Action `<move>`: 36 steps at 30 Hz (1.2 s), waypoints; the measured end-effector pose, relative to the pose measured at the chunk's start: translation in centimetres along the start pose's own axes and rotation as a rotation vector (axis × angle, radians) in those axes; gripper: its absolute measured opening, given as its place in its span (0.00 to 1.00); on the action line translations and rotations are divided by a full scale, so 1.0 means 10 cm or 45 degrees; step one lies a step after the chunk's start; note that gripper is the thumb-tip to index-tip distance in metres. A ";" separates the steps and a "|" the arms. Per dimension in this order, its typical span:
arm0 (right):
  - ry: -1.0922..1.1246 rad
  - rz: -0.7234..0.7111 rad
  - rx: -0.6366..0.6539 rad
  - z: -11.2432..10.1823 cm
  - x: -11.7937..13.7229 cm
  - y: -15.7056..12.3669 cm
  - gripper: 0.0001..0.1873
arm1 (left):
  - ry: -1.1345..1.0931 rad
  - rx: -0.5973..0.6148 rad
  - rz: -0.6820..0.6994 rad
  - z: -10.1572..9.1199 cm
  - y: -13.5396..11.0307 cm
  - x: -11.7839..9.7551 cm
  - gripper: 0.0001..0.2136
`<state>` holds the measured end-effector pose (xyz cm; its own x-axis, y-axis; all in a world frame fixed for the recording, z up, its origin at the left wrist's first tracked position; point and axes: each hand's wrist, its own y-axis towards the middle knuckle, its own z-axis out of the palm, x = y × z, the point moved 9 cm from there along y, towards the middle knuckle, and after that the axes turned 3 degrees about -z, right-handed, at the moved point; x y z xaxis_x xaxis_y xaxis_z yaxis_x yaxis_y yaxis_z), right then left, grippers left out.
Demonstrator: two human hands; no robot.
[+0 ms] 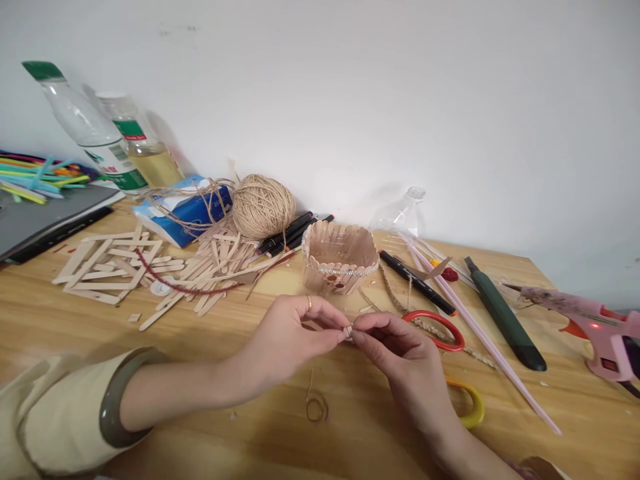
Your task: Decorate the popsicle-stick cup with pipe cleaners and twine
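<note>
Thumb and fingertips of my left hand (295, 330) pinch a small pale piece (348, 330), perhaps a bit of craft stick. My right hand (407, 353) pinches the same piece from the other side, so the fingertips almost meet. Just beyond the hands stands a small basket (341, 257) of upright craft sticks with a pale braided trim round it. Scissors with a red and a yellow handle (453, 333) lie partly hidden beside and under my right hand. A thin curled strand (317, 408) rests on the table below the hands.
Craft sticks (220, 257) are heaped at left, near a ball of twine (264, 205) and a blue packet (187, 213). Bottles (93, 127) stand by the wall. At right lie a black marker (417, 283), a dark green cutter (505, 313) and a pink glue gun (595, 327) with its light lit.
</note>
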<state>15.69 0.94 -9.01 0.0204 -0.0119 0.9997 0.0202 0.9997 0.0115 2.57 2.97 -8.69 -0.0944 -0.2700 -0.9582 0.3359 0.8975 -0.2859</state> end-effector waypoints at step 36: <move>-0.151 0.067 0.107 0.05 0.00 0.00 0.09 | 0.070 -0.004 0.017 0.00 -0.01 0.01 0.05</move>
<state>15.23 1.00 -9.03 -0.0989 0.0377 0.9944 -0.0616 0.9971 -0.0439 2.51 2.86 -8.76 -0.1408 -0.2382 -0.9609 0.3348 0.9020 -0.2727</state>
